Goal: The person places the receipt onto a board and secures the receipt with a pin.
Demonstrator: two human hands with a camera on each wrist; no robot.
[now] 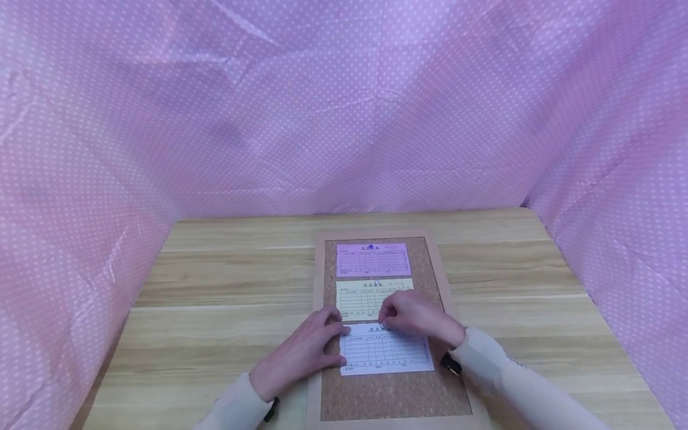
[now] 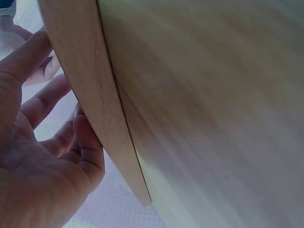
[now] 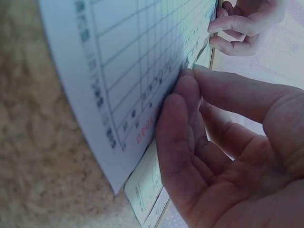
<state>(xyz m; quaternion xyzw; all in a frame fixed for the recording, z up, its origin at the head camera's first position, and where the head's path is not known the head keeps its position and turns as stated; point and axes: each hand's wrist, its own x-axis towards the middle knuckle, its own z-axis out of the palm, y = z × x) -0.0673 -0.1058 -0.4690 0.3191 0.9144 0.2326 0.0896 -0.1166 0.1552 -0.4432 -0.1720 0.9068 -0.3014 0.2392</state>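
Note:
A white printed slip [image 1: 384, 356] lies on a wood-framed corkboard [image 1: 395, 397]. At its top middle my right hand [image 1: 416, 316] pinches what looks like a small pale push pin, mostly hidden by thumb and fingertips; in the right wrist view the fingertips [image 3: 173, 107] cover that spot. My left hand [image 1: 302, 352] lies over the board's left frame, its spread thumb and fingers touching the slip's left edge. Above the white slip is a yellow slip [image 1: 357, 301] with a pale pin [image 1: 377, 282]. A pink slip [image 1: 371, 263] with a dark blue pin [image 1: 371, 246] is at the top.
The corkboard rests on a wood-grain table [image 1: 226, 292], close to its front. Pink dotted cloth [image 1: 344, 119] hangs behind the table and along both sides. A dark wrist strap [image 1: 451, 363] shows beneath the right sleeve.

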